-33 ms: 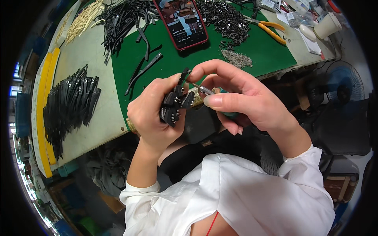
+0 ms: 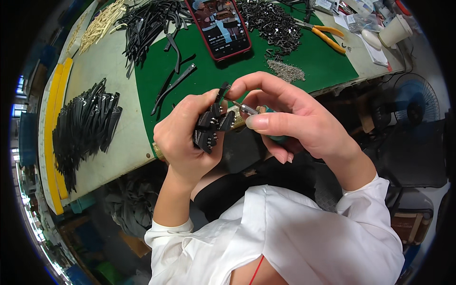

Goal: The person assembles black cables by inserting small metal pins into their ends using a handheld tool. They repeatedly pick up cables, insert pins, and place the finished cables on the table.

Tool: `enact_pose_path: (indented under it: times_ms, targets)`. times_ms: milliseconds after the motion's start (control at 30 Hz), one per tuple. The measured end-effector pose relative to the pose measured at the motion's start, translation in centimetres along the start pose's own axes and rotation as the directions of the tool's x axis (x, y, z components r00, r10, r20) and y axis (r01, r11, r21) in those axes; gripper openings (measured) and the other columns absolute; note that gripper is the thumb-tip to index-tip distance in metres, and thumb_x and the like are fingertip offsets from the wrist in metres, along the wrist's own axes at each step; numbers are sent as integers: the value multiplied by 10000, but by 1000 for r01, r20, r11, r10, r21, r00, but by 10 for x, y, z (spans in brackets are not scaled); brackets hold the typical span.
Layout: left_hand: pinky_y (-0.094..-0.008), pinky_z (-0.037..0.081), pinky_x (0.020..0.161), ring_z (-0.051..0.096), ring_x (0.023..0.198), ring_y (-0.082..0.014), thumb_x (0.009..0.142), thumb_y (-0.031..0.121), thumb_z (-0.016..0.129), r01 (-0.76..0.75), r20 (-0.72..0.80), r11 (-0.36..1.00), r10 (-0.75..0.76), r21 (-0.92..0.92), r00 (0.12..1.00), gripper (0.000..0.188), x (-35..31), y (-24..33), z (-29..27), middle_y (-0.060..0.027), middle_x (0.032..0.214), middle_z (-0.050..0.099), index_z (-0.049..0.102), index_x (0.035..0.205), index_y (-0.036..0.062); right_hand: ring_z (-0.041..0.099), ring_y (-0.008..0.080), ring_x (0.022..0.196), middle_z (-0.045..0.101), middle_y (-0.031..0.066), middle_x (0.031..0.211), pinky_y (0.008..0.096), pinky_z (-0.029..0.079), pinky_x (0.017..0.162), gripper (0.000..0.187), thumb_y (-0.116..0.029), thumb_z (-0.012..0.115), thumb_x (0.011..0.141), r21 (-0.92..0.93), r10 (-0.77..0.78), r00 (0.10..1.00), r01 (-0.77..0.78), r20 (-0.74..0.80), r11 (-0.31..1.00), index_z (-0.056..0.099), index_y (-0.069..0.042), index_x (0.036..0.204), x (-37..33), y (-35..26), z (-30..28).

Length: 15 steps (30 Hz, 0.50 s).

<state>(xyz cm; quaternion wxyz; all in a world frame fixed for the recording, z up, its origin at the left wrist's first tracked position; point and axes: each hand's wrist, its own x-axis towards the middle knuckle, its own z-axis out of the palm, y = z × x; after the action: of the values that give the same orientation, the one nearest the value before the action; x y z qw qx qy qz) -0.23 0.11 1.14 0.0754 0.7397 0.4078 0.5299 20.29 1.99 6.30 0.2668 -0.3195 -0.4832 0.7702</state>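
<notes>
My left hand (image 2: 183,130) is closed round a bundle of black eyeglass temples (image 2: 207,127). Their ends, dotted with small metal fittings, stick out toward my right hand. My right hand (image 2: 297,114) grips a small screwdriver (image 2: 247,109) between thumb and fingers; its handle is mostly hidden in the palm. The screwdriver's thin tip reaches the uppermost temple end, beside my right index finger. Whether the tip sits in a screw is too small to tell. Two loose temples (image 2: 172,88) lie on the green mat (image 2: 204,71) beyond my left hand.
A red-cased phone (image 2: 232,51) stands at the mat's back. Around it are heaped temples (image 2: 149,31), small black parts (image 2: 275,31), tiny grey screws (image 2: 286,71) and orange-handled pliers (image 2: 332,38). Stacked temples (image 2: 85,128) lie left, near a yellow strip (image 2: 50,137). A fan (image 2: 415,102) stands right.
</notes>
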Motion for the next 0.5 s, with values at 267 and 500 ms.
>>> enact_pose_path:
  times_ms: [267, 500]
  targets:
    - [-265, 526, 631, 691, 679, -204, 680, -61, 638, -82, 76, 984, 71, 160, 995, 340, -2, 1, -3, -116, 773, 681, 668, 1018, -39, 532, 77, 490, 597, 40, 787, 233, 396, 428, 277, -188, 561, 997, -90, -2, 998, -4, -67, 996, 471, -20, 1199, -3, 1, 4]
    - [-315, 506, 578, 662, 643, -282, 620, -45, 660, -83, 171, 979, 51, 184, 984, 366, 0, -6, -4, -131, 763, 650, 648, 985, -13, 625, 272, 580, 629, 129, 738, 378, 462, 486, 323, -137, 628, 923, -834, -618, 785, 311, -45, 456, 453, 0, 1158, 16, 44, 7]
